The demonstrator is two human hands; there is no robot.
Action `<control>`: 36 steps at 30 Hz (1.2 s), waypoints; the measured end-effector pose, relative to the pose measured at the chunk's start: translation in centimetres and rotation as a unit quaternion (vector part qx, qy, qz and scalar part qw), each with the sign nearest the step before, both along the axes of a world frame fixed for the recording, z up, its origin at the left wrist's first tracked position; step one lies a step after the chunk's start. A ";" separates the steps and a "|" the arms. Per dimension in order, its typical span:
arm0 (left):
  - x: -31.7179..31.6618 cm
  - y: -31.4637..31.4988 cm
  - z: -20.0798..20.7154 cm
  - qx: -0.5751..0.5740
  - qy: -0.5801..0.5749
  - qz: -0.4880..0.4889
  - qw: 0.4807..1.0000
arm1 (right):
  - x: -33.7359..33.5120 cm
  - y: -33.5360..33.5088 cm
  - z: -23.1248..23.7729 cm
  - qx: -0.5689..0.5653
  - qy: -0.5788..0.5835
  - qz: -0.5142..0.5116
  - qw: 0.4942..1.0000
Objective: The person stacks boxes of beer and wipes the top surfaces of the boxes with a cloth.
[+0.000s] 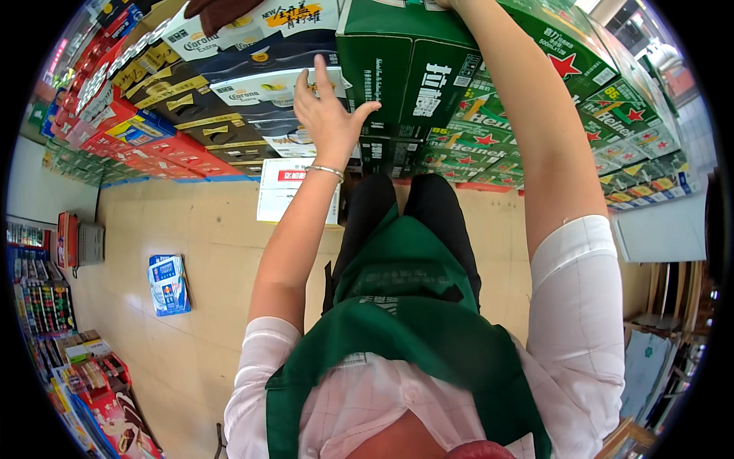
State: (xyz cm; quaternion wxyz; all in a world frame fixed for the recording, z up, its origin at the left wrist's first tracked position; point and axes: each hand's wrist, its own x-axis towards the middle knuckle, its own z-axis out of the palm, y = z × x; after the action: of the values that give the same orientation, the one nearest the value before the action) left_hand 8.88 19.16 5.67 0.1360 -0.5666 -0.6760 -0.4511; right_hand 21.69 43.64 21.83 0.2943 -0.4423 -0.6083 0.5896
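A dark green beer carton [397, 80] stands upright on the stack in front of me. My left hand [329, 115], a bracelet on its wrist, is open with fingers spread. It is at the carton's left side, over the edge of the blue-and-white beer cartons [267, 88]; whether it touches the green carton I cannot tell. My right hand [457, 3] reaches to the green carton's top at the upper edge of the picture. Most of that hand is cut off, so its fingers are hidden.
Green cartons with red stars [527, 115] are stacked on the right. Black-and-gold cartons [183, 103] and red cases [130, 145] line the left. A white box [287, 195] sits on the floor by my legs. Flattened blue-and-white cardboard [169, 287] lies farther left, near shelves [42, 283].
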 end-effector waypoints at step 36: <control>2.1 12.0 6.7 0.253 0.202 -0.059 0.944 | 4.7 -10.2 -8.1 0.795 -0.228 -0.258 0.500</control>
State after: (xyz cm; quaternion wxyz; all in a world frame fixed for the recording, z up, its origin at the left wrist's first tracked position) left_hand 10.94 31.20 12.37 0.3815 -0.6314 -0.4637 -0.4907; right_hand 26.38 33.47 13.74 0.5122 -0.2780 -0.7258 -0.3654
